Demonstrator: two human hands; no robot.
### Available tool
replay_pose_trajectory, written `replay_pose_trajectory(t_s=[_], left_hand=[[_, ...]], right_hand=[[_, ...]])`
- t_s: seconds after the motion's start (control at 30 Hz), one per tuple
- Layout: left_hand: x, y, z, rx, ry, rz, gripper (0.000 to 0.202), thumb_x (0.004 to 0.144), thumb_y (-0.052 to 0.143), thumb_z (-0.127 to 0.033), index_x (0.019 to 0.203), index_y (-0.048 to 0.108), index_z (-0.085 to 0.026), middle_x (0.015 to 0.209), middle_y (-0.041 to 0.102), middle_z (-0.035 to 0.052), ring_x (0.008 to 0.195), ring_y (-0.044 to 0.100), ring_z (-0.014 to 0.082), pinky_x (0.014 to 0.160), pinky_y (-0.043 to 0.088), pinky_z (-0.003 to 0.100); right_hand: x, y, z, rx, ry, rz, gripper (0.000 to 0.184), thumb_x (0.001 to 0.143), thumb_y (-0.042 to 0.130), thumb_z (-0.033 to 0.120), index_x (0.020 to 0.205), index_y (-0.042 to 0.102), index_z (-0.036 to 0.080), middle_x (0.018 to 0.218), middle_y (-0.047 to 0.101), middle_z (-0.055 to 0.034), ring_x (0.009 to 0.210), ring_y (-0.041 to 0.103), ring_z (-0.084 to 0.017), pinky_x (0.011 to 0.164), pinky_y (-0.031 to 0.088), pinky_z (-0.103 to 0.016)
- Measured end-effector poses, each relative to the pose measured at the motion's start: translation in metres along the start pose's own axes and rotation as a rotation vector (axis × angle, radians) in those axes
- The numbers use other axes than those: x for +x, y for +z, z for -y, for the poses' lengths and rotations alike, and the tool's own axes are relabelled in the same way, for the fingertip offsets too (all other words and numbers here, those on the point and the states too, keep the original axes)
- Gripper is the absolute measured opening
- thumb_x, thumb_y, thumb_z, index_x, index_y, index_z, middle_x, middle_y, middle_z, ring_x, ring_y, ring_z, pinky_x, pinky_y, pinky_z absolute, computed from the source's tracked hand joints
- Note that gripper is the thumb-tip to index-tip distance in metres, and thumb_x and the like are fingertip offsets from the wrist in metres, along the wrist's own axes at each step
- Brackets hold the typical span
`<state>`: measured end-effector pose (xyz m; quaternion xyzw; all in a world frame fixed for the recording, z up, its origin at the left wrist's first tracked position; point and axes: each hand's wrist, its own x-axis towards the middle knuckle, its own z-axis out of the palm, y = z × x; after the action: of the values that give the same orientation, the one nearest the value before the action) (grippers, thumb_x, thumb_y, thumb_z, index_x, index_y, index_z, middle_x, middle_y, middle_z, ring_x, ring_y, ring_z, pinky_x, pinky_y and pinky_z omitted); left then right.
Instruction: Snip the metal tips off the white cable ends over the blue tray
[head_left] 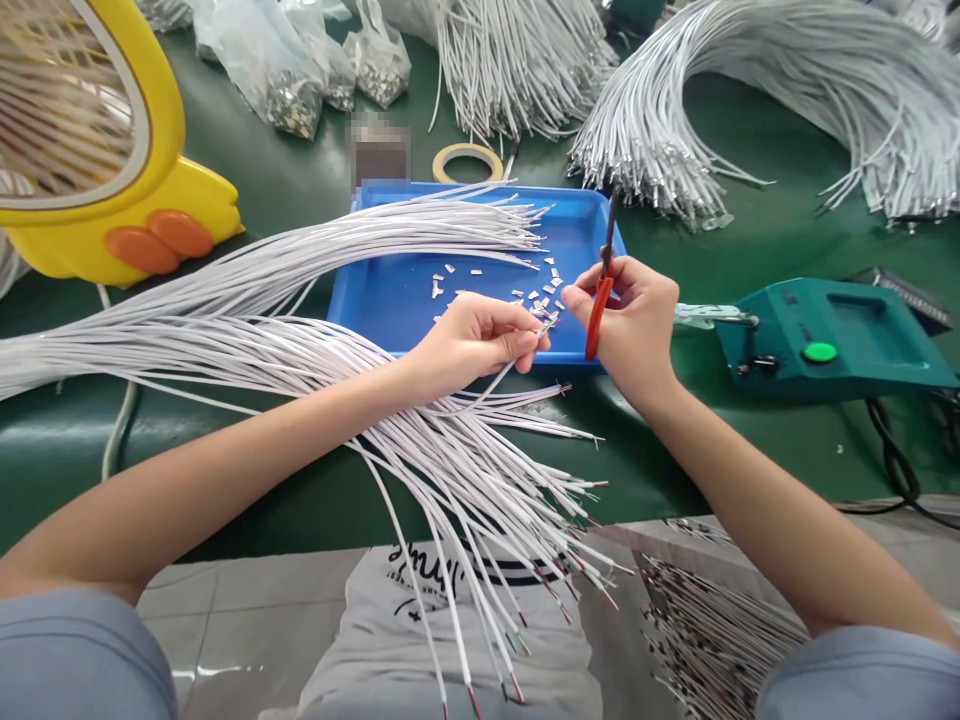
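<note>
My left hand (487, 340) pinches one white cable near its end, where thin coloured wires stick out past the fingertips. Around the handles of red-handled scissors (598, 318) my right hand (634, 320) is closed, with the dark blades pointing up and away. Both hands are over the near right part of a blue tray (390, 300), where small white cut-off pieces (540, 300) lie scattered. One bundle of white cables (420, 235) reaches into the tray. A second bundle (465, 470) fans out below my left forearm, its ends showing red, green and dark wires.
A yellow fan (165, 170) stands at left. Bags of small metal parts (379, 70), a tape roll (468, 163) and coiled cable bundles (645, 150) lie at the back. A green machine with a green button (819, 352) sits at right; more cables (697, 630) are below the table edge.
</note>
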<state>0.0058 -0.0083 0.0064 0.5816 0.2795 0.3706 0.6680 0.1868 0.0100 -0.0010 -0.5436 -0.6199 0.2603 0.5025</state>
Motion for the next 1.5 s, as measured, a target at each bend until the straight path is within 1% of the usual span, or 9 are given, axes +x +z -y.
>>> replay_pose_trajectory(t_s=[0.23,0.37,0.57,0.77,1.0,1.2,1.33,1.43,1.5], left_hand=[[-0.01,0.013,-0.004,0.248,0.099,-0.013,0.012,0.081,0.057,-0.017,0.075,0.064,-0.009,0.06,0.059,0.0007,0.052,0.047,0.0044,0.051,0.039,0.018],[-0.028,0.035,-0.009,0.631,0.292,0.236,0.016,0.083,0.054,-0.019,0.072,0.062,-0.011,0.066,0.061,0.0013,0.06,0.048,0.0071,0.06,0.042,0.02],[-0.041,0.049,-0.013,1.134,0.567,0.392,0.026,0.091,0.042,-0.018,0.076,0.062,-0.012,0.069,0.056,0.0015,0.047,0.039,0.0093,0.04,0.029,0.025],[-0.042,0.048,-0.012,1.239,0.603,0.491,0.019,0.09,0.046,-0.019,0.077,0.059,-0.014,0.068,0.055,-0.0002,0.042,0.032,0.0102,0.034,0.023,0.026],[-0.047,0.055,-0.003,1.103,0.664,0.359,0.027,0.089,0.044,-0.025,0.064,0.053,-0.016,0.057,0.052,-0.0027,0.042,0.039,0.0092,0.032,0.023,0.024],[-0.055,0.064,0.009,1.119,0.652,0.448,0.022,0.085,0.047,-0.021,0.066,0.055,-0.015,0.057,0.052,-0.0008,0.05,0.046,0.0119,0.037,0.027,0.027],[-0.049,0.063,0.002,1.057,0.82,0.465,0.024,0.088,0.051,-0.03,0.073,0.061,-0.015,0.077,0.06,0.0047,0.07,0.052,0.0149,0.055,0.04,0.028],[-0.032,0.043,-0.013,1.094,0.831,0.296,0.025,0.09,0.049,-0.032,0.08,0.065,-0.014,0.083,0.061,0.0073,0.078,0.051,0.0159,0.076,0.043,0.03],[-0.018,0.018,-0.022,1.246,0.693,0.09,0.026,0.092,0.045,-0.026,0.081,0.065,-0.015,0.08,0.061,0.0079,0.077,0.051,0.0158,0.075,0.042,0.03]], right_hand=[[0.003,-0.001,-0.004,0.091,0.044,-0.038,0.015,0.068,0.07,0.017,0.064,0.056,0.019,0.06,0.052,0.0033,0.052,0.044,-0.009,0.053,0.038,-0.026],[0.004,-0.001,-0.005,0.16,0.048,-0.036,0.015,0.07,0.069,0.021,0.066,0.055,0.016,0.059,0.051,0.0027,0.052,0.044,-0.009,0.053,0.035,-0.026],[0.004,-0.002,-0.005,0.148,0.02,-0.027,0.013,0.071,0.067,0.021,0.067,0.056,0.015,0.06,0.051,0.0028,0.054,0.044,-0.009,0.054,0.034,-0.026],[0.003,-0.002,-0.005,0.167,0.024,-0.017,0.011,0.072,0.066,0.019,0.069,0.056,0.016,0.061,0.051,0.0017,0.055,0.044,-0.01,0.055,0.035,-0.027],[0.003,-0.002,-0.004,0.164,0.043,-0.008,0.011,0.071,0.067,0.019,0.069,0.057,0.016,0.06,0.051,0.0014,0.055,0.045,-0.01,0.055,0.034,-0.028],[0.003,-0.003,0.001,0.179,0.064,-0.004,0.011,0.069,0.068,0.017,0.066,0.057,0.015,0.06,0.052,0.0013,0.054,0.045,-0.009,0.054,0.034,-0.028],[0.003,-0.003,-0.001,0.175,0.047,-0.003,0.011,0.071,0.067,0.018,0.067,0.057,0.015,0.06,0.051,0.0017,0.054,0.044,-0.009,0.054,0.034,-0.027],[0.003,-0.003,-0.003,0.184,0.041,-0.008,0.011,0.071,0.066,0.019,0.067,0.057,0.016,0.06,0.051,0.0018,0.054,0.044,-0.009,0.053,0.033,-0.027],[0.003,-0.003,-0.003,0.196,0.051,-0.014,0.011,0.071,0.066,0.019,0.067,0.057,0.016,0.06,0.052,0.0016,0.053,0.044,-0.01,0.053,0.033,-0.027]])
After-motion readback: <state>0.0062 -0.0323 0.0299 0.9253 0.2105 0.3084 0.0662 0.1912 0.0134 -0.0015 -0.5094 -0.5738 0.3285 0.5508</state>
